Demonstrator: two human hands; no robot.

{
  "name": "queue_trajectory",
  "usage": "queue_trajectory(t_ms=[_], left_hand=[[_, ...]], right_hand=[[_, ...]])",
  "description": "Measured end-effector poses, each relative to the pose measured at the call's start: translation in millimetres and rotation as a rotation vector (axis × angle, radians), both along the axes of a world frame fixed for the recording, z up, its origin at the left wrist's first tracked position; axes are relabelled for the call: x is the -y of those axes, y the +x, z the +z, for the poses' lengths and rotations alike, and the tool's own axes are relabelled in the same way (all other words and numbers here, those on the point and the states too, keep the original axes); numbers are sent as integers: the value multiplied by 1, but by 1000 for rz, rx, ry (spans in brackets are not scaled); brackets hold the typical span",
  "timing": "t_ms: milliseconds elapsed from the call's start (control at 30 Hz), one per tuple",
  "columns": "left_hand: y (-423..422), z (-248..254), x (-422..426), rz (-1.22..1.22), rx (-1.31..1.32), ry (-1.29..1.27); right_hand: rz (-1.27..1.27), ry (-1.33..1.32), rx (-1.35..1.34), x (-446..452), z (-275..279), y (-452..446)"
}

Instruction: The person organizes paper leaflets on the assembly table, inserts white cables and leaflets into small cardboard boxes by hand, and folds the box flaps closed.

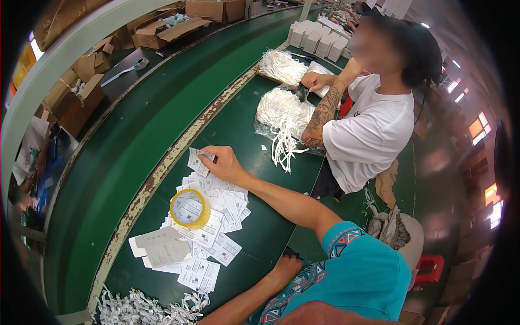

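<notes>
My right hand (223, 164) reaches over the green table and pinches a small printed paper slip (196, 161) between thumb and fingers. Below it spreads a loose pile of white printed slips (225, 208). A roll of yellow tape (205, 215) sits on the pile. An unfolded small grey-white carton (162, 246) lies over the slips at the near left. My left hand (287, 266) rests at the table edge close to my teal shirt, bent at the wrist. Its fingers are mostly hidden, so any hold is unclear.
White cables (146, 309) are heaped at the bottom. A co-worker in a white shirt (374, 124) sits at the right beside bundles of white cords (281, 111). White boxes (317, 39) stand farther back. A green conveyor belt (146, 119) runs alongside, with open cartons (168, 31) beyond.
</notes>
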State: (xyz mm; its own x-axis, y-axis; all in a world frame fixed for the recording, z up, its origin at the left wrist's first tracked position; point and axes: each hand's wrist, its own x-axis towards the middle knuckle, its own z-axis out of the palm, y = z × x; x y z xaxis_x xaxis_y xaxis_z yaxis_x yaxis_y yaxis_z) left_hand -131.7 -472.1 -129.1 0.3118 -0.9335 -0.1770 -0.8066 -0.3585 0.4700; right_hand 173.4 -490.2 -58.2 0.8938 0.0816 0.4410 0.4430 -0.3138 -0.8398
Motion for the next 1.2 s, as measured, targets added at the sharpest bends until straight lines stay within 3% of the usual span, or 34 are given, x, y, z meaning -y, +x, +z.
queue_trajectory(t_ms=[333, 433, 500, 533, 600, 733, 867, 933, 967, 1033, 1067, 1133, 1167, 1200], left_hand=[[2, 4, -1, 7, -18, -6], [8, 20, -3, 18, -93, -137], [13, 32, -4, 85, -424, -385], [15, 38, -4, 88, -424, -381], [30, 80, -11, 101, -441, -373], [63, 166, -58, 202, -232, -394], [82, 254, -115, 600, -34, -722], [70, 281, -137, 895, -135, -943], [67, 278, -149, 896, -131, -944], [63, 272, -172, 621, -228, -1365], [63, 270, -177, 627, -223, -1365], [66, 265, -184, 352, -344, -1411], [62, 269, -178, 358, -343, -1416], [55, 277, -165, 387, -507, -1523]], right_hand=[[6, -5, 11, 1, 0, 1], [10, 5, 14, 1, 0, 0], [13, 22, 19, 0, 0, 1], [13, 22, 34, 0, 0, 1], [14, 25, 48, 0, -1, 1], [10, 3, 42, 3, -5, 4], [-2, 32, 57, 0, -4, 3], [4, 33, 50, 0, -2, 2], [9, 31, 42, 0, -2, 2], [6, 14, 44, 1, -4, 3], [0, -3, 44, 0, -4, 4], [2, -10, 34, 0, -5, 4], [0, -17, 23, 0, -5, 3], [9, -23, 19, 0, -4, 3]])
